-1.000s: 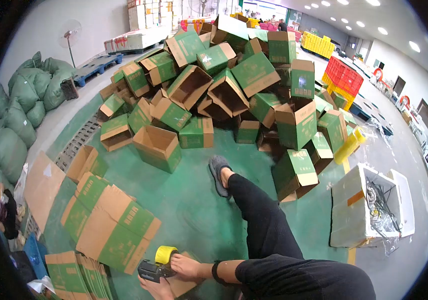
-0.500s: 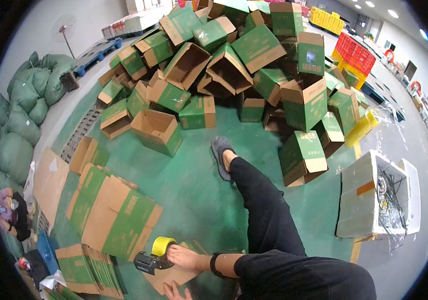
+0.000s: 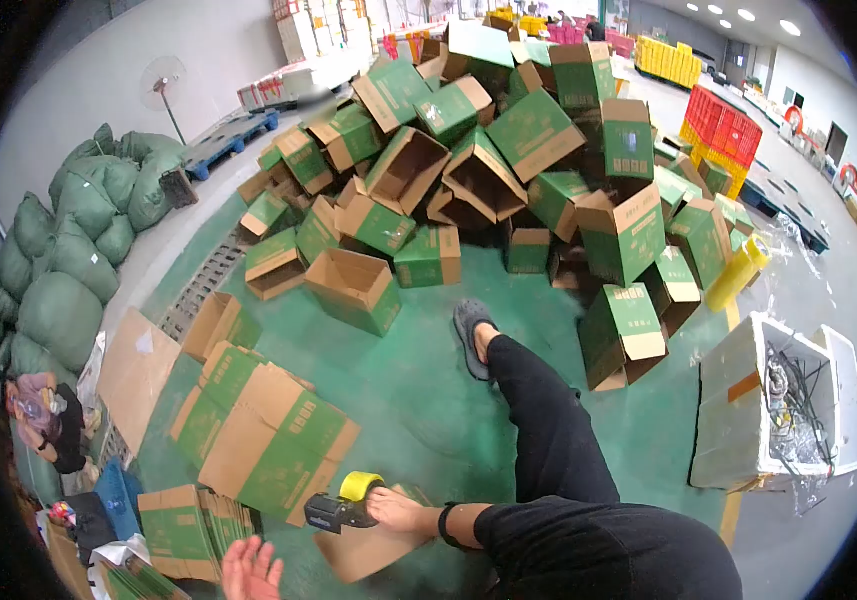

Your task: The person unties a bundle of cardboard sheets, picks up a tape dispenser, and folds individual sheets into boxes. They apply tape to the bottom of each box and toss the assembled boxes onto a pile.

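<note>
My right hand (image 3: 400, 510) is closed around a tape dispenser (image 3: 333, 514) that carries a roll of yellow tape (image 3: 360, 486). Beneath it lies a piece of brown cardboard (image 3: 373, 555), partly covered by my hand and the dispenser. At the bottom edge my left hand (image 3: 251, 572) has its fingers apart and nothing in them. It is close to a stack of flattened green and brown cartons (image 3: 176, 535). Beyond that, more flattened cartons (image 3: 278, 445) lie on the green floor.
A large heap of open green cartons (image 3: 538, 135) stands ahead. On the right is a white foam box (image 3: 733, 410) holding cables, with a yellow roll (image 3: 738, 272) behind it. Green sacks (image 3: 68, 300) line the left wall. My shoe (image 3: 473, 338) rests on the floor.
My left hand has moved left, away from the brown cardboard and towards the stacked flat cartons. My right hand still holds the tape dispenser. The camera view has shifted.
</note>
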A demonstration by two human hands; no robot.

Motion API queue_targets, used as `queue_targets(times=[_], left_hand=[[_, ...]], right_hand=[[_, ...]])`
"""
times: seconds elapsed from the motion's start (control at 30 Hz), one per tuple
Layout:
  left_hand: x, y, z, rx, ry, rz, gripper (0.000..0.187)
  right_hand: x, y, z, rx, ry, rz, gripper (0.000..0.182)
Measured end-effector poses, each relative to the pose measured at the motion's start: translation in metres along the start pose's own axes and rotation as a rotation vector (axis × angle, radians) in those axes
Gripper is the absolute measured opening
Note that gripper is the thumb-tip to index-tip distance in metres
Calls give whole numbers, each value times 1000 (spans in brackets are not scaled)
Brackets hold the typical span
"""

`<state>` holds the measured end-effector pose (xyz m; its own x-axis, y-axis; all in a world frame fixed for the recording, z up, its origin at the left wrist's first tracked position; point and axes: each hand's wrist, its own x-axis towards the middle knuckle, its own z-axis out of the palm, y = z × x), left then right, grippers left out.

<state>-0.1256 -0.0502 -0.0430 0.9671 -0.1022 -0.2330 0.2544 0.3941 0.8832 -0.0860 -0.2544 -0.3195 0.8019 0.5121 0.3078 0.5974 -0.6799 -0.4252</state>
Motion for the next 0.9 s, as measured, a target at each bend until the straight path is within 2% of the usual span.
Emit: queue_targets(times=[0.07,0.17,0.23,0.27,0.3,0.37,0.4,0.43,0.47,0.5,0.53,0.57,0.63,0.7,0.77,0.83,0.87,0.9], left_hand=[[1,6,-28,-65,-40,63,36],[6,-4,-86,-189,21,82,36],[25,-42,-136,-439,319,-21,38],[56,-92,-205,-378,528,-123,40],[42,-86,-184,-404,565,-123,40],[42,-58,-127,-147,366,29,34],[38,-49,-107,-85,356,46,31],[32,-42,-89,-27,361,72,28],[25,-33,-70,39,334,112,26],[18,-24,-56,107,332,157,23],[13,-19,-51,122,277,218,22],[10,-12,-43,187,247,260,21],[13,-22,-44,344,233,428,17],[16,-35,-47,543,255,454,20],[20,-51,-47,671,226,445,23],[16,-55,-45,862,114,323,29],[14,-57,-45,878,133,310,29],[14,-61,-44,1015,82,338,32]], right_hand=[[-1,0,-2,-38,26,-26,15],[1,-2,-1,-98,28,-58,13],[-1,-1,-3,-152,-31,-56,12],[-2,-1,-4,-157,-9,-53,13],[0,1,3,-211,-24,-41,14],[-2,-7,3,-224,-110,155,14],[-1,-1,1,-293,-131,28,14],[-2,0,1,-316,-131,49,14],[5,-4,-6,-352,-301,164,12],[4,-8,-8,-212,-145,168,10],[5,0,1,-308,-189,147,9],[5,-2,-5,-249,-81,82,10],[2,9,3,-279,-86,3,16],[8,-6,-7,-248,-29,104,21],[1,8,4,-262,-22,99,26],[-1,13,7,-261,-104,181,29],[-2,12,10,-235,-86,194,31],[-4,16,13,-228,-13,123,31]])
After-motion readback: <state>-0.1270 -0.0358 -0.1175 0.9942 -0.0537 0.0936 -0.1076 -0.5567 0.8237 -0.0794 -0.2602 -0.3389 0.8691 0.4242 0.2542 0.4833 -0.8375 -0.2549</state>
